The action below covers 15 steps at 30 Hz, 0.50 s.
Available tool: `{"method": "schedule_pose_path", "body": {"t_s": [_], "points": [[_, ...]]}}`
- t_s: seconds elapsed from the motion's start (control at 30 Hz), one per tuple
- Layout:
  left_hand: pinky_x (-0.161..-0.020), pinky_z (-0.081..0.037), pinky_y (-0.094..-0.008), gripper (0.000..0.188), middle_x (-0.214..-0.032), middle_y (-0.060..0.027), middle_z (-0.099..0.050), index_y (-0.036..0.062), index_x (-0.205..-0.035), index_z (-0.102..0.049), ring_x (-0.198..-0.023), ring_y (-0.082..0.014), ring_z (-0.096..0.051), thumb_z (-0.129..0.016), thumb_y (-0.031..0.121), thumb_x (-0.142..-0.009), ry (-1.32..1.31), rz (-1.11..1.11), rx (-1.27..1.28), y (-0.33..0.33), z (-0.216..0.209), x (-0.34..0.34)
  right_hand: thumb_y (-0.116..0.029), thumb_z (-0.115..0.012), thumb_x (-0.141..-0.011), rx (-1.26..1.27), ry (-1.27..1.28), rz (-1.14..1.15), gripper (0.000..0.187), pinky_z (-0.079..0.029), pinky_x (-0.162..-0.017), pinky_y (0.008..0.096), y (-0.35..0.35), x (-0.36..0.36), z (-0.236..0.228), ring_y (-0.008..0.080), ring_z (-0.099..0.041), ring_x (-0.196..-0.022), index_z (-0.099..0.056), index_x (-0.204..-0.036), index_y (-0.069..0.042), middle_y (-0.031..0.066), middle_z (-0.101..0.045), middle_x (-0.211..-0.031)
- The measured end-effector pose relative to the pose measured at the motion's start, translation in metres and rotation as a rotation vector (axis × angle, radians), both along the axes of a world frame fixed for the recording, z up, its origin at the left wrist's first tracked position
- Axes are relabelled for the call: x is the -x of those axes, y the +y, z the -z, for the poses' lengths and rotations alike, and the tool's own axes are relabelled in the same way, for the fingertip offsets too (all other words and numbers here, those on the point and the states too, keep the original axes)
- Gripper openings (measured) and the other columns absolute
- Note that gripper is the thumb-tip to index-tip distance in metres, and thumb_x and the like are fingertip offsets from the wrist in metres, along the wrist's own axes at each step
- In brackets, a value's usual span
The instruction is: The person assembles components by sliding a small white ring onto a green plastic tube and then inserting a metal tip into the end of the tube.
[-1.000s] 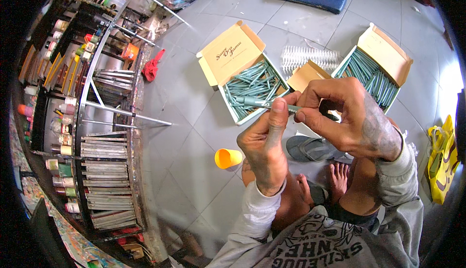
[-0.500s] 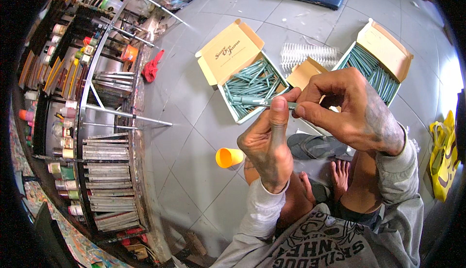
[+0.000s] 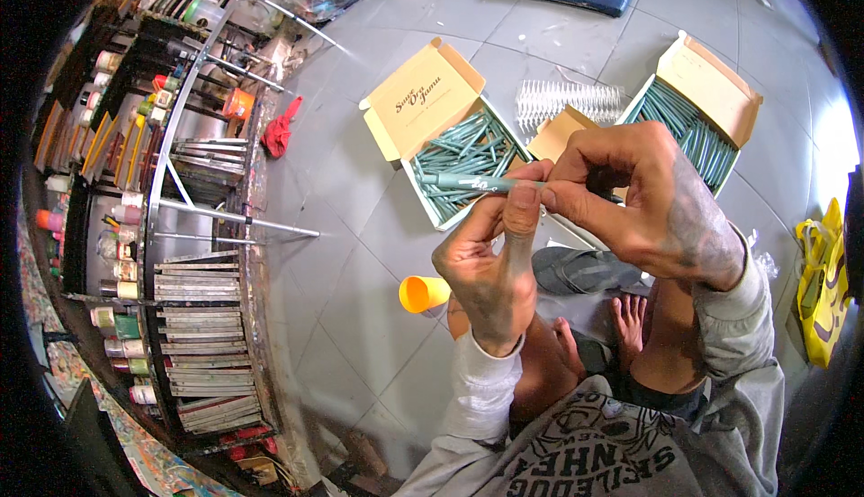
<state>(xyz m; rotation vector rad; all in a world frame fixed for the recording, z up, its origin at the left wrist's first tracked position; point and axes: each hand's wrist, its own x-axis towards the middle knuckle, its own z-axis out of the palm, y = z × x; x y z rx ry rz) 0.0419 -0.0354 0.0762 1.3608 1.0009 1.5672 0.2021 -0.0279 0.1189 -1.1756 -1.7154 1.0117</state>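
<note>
- Shelf rack [image 3: 193, 258]: far left; carries jars and stacked flat frames.
- Red cloth [image 3: 280, 130]: on the floor, just beside the rack.
- Left box [image 3: 399, 125]: lid open; filled with loose green pens [image 3: 468, 148].
- Yellow cup [image 3: 421, 294]: on its side on the floor, mouth toward the left.
- Green pen [image 3: 461, 181]: held roughly level between both hands, its left end in view over the left box.
- Left hand [image 3: 498, 267]: thumb and forefinger clamped on the pen's right part.
- Grey sandal [image 3: 583, 272]: on the floor beyond the bare feet.
- Right hand [image 3: 643, 204]: thumb and forefinger pinched on the pen's right end; the fingers cover that end.
- Right box [image 3: 714, 92]: lid open; more green pens inside, aligned.
- Yellow bag [image 3: 821, 290]: far right.
</note>
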Motion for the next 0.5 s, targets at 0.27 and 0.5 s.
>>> {"method": "schedule_pose_path", "body": {"t_s": [0.27, 0.5], "points": [[-0.086, -0.051, -0.028, 0.022, -0.101, -0.0163, -0.074, -0.0093, -0.097, -0.073, -0.093, -0.0158, -0.066, -0.066, 0.012, -0.098, -0.101, 0.0, 0.048, -0.004, -0.005, 0.003, -0.018, -0.068, -0.094, -0.003, 0.044, -0.129, 0.023, -0.051, -0.066, 0.0297, -0.002, -0.005, 0.003, 0.0127, -0.06, -0.072, -0.064, -0.088, 0.004, 0.0071, -0.064, -0.078], [-0.094, -0.047, -0.0368, 0.032, -0.099, -0.0186, -0.073, -0.0096, -0.099, -0.073, -0.097, -0.023, -0.066, -0.068, 0.021, -0.095, -0.113, -0.062, 0.074, -0.005, -0.006, -0.006, -0.02, -0.07, -0.092, -0.047, 0.043, -0.114, 0.025, -0.05, -0.07, 0.0309, -0.001, -0.008, 0.009, 0.014, -0.059, -0.073, -0.063, -0.088, 0.004, 0.0071, -0.062, -0.078]]}}
